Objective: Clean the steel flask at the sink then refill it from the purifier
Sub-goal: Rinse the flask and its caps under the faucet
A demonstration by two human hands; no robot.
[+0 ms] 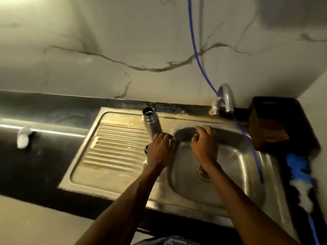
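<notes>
One view only — a wide-angle camera worn on the head, looking forward and steeply down over the desk (44, 156) from its near edge toward the marble wall (123, 41) at its far edge. It sits close: both forearms enter from the bottom of the frame, and the sink (238, 165) fills the right-centre. Straight lines bow toward the frame's borders — the lens is wide.

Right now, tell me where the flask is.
Head view: the flask stands uncapped on the drainboard, left of the basin, gripped low by the left hand.
</notes>
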